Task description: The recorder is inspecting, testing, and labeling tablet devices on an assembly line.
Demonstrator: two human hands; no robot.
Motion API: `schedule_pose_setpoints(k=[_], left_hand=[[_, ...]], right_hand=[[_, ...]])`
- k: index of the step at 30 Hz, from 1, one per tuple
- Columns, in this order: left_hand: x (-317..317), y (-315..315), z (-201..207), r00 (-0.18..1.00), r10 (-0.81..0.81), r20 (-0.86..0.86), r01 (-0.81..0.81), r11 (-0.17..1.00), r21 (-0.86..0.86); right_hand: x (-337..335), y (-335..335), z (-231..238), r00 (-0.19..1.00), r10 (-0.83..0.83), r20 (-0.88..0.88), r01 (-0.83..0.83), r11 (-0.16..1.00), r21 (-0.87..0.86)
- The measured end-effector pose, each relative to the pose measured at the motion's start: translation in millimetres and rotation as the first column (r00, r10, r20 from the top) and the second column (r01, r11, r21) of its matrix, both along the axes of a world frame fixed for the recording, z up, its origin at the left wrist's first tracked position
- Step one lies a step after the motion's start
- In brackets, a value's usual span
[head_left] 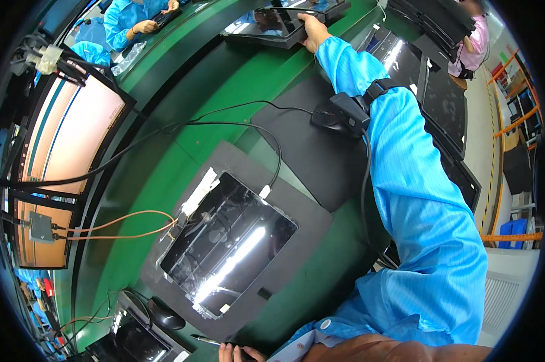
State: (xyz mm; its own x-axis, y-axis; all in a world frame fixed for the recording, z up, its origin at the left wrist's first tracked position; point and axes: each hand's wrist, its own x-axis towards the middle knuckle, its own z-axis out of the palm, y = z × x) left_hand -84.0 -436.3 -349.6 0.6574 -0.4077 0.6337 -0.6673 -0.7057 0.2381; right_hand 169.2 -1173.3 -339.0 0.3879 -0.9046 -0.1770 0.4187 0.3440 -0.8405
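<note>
At the far side, my right hand [314,32] is closed on the near right edge of a flat black screen panel [266,25], with the arm stretched out. Only the curled fingertips of my left hand [239,352] show at the lower edge. A slim pen-like tool [205,339] sticks out beside them and seems held there; the rest of that hand is out of the picture. Between the hands a glossy tablet-sized screen [230,241] lies on a dark grey mat [311,223]. A white plug [265,192] and brown cables [115,234] meet its edges.
A lit monitor [73,130] stands at left above a small grey box [41,227]. A black mouse [165,314] sits at lower left. Dark panels [444,105] line the right side. A black device [342,114] is beside my right wrist strap. Co-workers [127,21] are at the far left.
</note>
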Motion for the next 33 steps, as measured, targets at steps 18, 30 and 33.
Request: schedule_pose_setpoints(k=[18, 30, 33], left_hand=[[-5, 6, 1, 0.996, -0.080, 0.047, 0.085, 0.988, -0.130], [-13, 25, -9, 0.981, -0.185, -0.056, 0.175, 0.975, -0.139], [-13, 22, -8, 0.982, -0.177, -0.058, 0.169, 0.978, -0.125]], right_hand=[[-74, 62, 46, 0.933, -0.359, -0.031, 0.348, 0.919, -0.184], [-217, 151, 51, 0.610, -0.689, 0.390, 0.777, 0.616, -0.129], [-217, 140, 32, 0.579, -0.736, 0.351, 0.804, 0.587, -0.095]])
